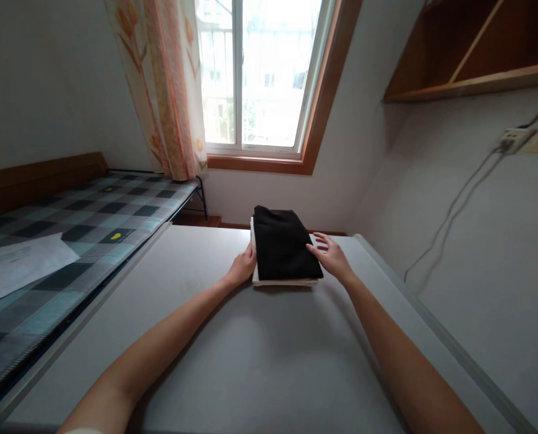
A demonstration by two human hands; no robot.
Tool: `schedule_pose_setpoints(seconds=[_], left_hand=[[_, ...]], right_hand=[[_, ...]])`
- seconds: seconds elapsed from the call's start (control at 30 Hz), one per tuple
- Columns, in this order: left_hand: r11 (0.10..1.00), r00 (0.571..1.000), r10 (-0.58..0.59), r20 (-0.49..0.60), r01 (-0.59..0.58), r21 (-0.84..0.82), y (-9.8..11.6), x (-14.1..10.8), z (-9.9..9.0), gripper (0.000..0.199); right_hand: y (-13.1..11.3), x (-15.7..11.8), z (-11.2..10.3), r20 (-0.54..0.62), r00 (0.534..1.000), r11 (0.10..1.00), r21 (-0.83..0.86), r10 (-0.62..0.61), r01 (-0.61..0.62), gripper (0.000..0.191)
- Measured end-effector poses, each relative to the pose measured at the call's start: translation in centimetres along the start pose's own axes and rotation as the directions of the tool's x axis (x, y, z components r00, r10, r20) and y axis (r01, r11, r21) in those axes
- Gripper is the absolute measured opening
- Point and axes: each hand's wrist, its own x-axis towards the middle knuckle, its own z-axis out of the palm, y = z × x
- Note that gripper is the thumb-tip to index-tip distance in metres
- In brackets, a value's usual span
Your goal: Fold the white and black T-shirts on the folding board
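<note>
A folded black cloth (280,244) lies on top of folded white cloth (284,283), whose edges show at the front and left. The stack rests near the far end of a pale grey tabletop (269,355). Against its left side lies my left hand (243,264), fingers stretched along the edge and partly hidden. At the right side, my right hand (332,256) is open with fingers spread; its thumb and a fingertip meet or nearly meet the black cloth's edge. Neither hand is wrapped around the stack.
To the left is a bed with a checked mattress (128,208) and a sheet of paper (25,265). Behind stand a window (269,78) and a floral curtain (169,90). A wooden shelf (472,87) and a cable (450,211) are on the right wall.
</note>
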Motion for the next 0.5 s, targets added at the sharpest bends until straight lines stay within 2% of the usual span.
schedule_pose_setpoints(seconds=[0.07, 0.13, 0.27, 0.33, 0.4, 0.5], left_hand=[[0.994, 0.995, 0.017, 0.098, -0.027, 0.103, 1.6, 0.4, 1.8, 0.062], [0.987, 0.983, 0.059, 0.173, -0.083, 0.136, 3.4, 1.2, 4.1, 0.062], [0.96, 0.934, 0.116, 0.339, -0.193, 0.204, 6.7, 2.7, 9.2, 0.07], [0.942, 0.905, 0.115, 0.409, -0.23, 0.243, 7.6, 2.9, 11.0, 0.077], [0.931, 0.884, 0.132, 0.449, -0.265, 0.249, 7.8, 2.8, 11.9, 0.079], [0.932, 0.867, 0.202, 0.455, -0.313, 0.183, 7.0, 2.3, 11.3, 0.067]], right_hand=[[-0.3, -0.1, -2.3, -0.058, 0.993, 0.978, -0.189, -0.102, 0.089, 0.051], [-0.6, -0.1, -4.4, -0.06, 0.989, 0.943, -0.314, -0.138, 0.112, 0.048], [0.0, 0.3, -8.0, -0.053, 0.993, 0.872, -0.486, -0.103, 0.064, 0.061], [1.0, 0.6, -9.2, -0.066, 0.995, 0.827, -0.562, -0.071, 0.021, 0.065], [2.1, 0.7, -9.9, -0.084, 0.995, 0.794, -0.608, -0.056, -0.007, 0.057], [3.1, 0.4, -9.8, -0.142, 0.987, 0.764, -0.645, -0.072, -0.037, 0.039]])
